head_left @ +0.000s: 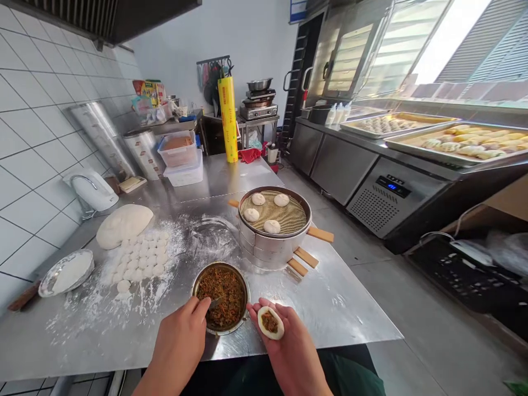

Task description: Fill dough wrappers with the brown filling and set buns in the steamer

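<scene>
My left hand [184, 334] is closed round a small metal filling spatula [216, 301], whose flat end rests in the brown chopped filling [225, 286]. This filling lies in a round metal bowl [247, 291] near the table's front edge. Palm up, my right hand [289, 341] cups a dough wrapper [270, 323] with some filling in its middle. Its fingertips are close to the bowl's right side. Beyond the bowl stands a round steamer [268, 248], with several pale filled buns [271, 226] spaced apart on its mesh liner.
Many small dough pieces [142, 256] lie on floured steel at the left, before a big dough lump [124, 224]. A flour bowl [68, 272] is further left. Wooden strips [306, 257] jut from the steamer's right. Filled trays [462, 144] stand on the right counter.
</scene>
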A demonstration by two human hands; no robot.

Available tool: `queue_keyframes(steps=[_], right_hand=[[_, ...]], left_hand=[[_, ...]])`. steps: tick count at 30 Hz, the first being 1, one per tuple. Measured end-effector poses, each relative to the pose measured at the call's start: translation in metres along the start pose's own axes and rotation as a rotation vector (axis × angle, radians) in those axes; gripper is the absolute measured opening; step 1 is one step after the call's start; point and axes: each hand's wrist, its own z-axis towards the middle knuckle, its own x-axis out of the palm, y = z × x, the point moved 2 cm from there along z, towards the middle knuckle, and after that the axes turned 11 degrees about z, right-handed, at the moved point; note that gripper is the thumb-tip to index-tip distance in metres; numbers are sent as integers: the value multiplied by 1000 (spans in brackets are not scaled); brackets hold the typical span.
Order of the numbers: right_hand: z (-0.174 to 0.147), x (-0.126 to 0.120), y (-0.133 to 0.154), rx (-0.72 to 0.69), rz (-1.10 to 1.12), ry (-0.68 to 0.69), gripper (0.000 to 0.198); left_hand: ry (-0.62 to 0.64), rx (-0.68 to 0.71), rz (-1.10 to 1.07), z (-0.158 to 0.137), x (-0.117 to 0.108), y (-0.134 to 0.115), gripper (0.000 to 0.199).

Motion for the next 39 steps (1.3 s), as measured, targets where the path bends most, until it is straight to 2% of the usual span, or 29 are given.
queue_keyframes(steps=[5, 11, 17, 23, 26, 31, 39], right_hand=[[-2, -4, -4, 31, 15, -22, 34], [-4, -9, 0, 36, 23, -30, 35], [-1, -17, 4, 22, -31, -30, 32], [-1, -15, 4, 32, 42, -66, 37], [-3, -12, 4, 35, 41, -79, 36], [-4, -11, 5, 37, 41, -83, 41], [-2, -17, 5, 19, 34, -106, 41]], left_hand=[[-1, 4, 90, 22, 5, -13, 51], [-16, 45, 92, 40, 6, -20, 50], [37, 65, -42, 43, 3, -16, 46], [43, 41, -169, 45, -2, -8, 42], [51, 49, -207, 44, -2, -12, 43], [68, 49, -151, 45, -1, -20, 43], [123, 77, -296, 50, -14, -27, 39]])
